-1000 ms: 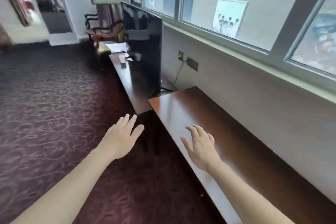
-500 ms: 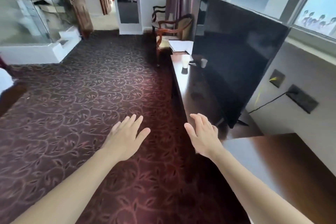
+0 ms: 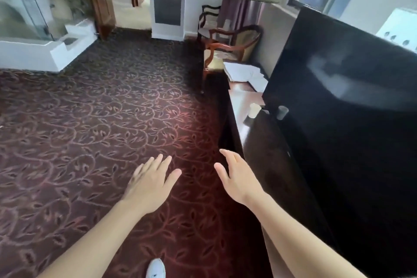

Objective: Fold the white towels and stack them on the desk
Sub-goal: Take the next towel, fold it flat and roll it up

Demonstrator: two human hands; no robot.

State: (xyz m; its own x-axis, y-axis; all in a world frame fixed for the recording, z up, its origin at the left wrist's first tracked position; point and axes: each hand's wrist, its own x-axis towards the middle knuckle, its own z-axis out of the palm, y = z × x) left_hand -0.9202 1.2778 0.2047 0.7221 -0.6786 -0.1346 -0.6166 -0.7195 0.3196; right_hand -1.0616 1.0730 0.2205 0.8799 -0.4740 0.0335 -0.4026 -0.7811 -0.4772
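A pile of white towels (image 3: 246, 74) lies on the far end of the long dark wooden desk (image 3: 264, 149), partly hidden behind the television. My left hand (image 3: 150, 185) hangs over the carpet, palm down, fingers spread, holding nothing. My right hand (image 3: 238, 181) is held out beside the desk's near front edge, fingers apart and empty. Both hands are well short of the towels.
A large black television (image 3: 343, 124) stands on the desk at the right. A paper cup (image 3: 253, 110) sits in front of it. A wooden armchair (image 3: 230, 48) stands beyond the desk's end. Patterned dark red carpet (image 3: 101, 131) covers the floor. My white shoe (image 3: 156, 269) shows below.
The view has swung left and moved forward along the desk: the television is now close at the right and the towels are nearer. Both hands stay outstretched and empty.
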